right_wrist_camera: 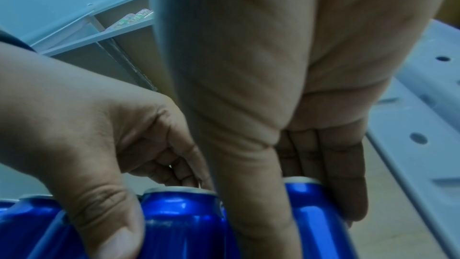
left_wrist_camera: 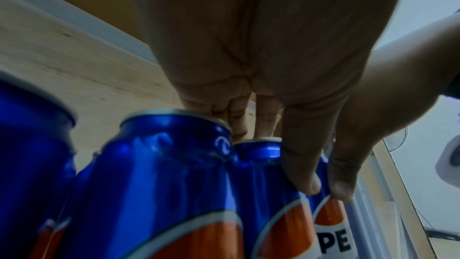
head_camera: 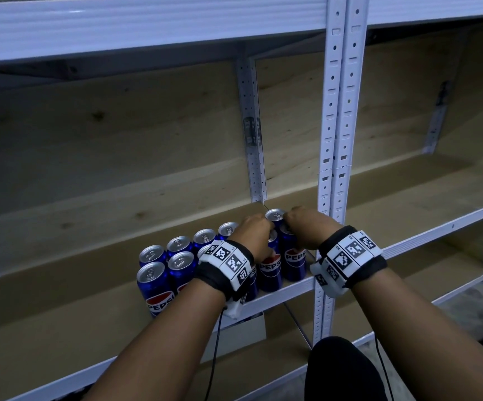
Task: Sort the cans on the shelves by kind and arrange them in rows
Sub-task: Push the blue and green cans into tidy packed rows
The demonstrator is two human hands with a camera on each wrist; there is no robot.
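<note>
Several blue Pepsi cans (head_camera: 181, 266) stand upright in two rows on the middle shelf (head_camera: 289, 287). My left hand (head_camera: 256, 235) grips one front-row can (head_camera: 269, 270) from above, thumb (left_wrist_camera: 298, 166) on its near side and fingers (left_wrist_camera: 236, 117) behind its rim. My right hand (head_camera: 299, 224) grips the rightmost front can (head_camera: 295, 261), thumb (right_wrist_camera: 261, 204) on one side and fingers (right_wrist_camera: 343, 184) on the other. Both held cans (right_wrist_camera: 313, 216) stand among the others, touching their neighbours. One more can top (head_camera: 275, 214) shows behind the hands.
White perforated uprights (head_camera: 334, 140) stand just right of the cans. Brown board lines the shelf, bare to the left (head_camera: 61, 256) and in the right bay (head_camera: 408, 204). An upper shelf edge (head_camera: 147, 24) hangs overhead; a lower shelf (head_camera: 147, 369) and my dark-clad knee (head_camera: 341, 369) are below.
</note>
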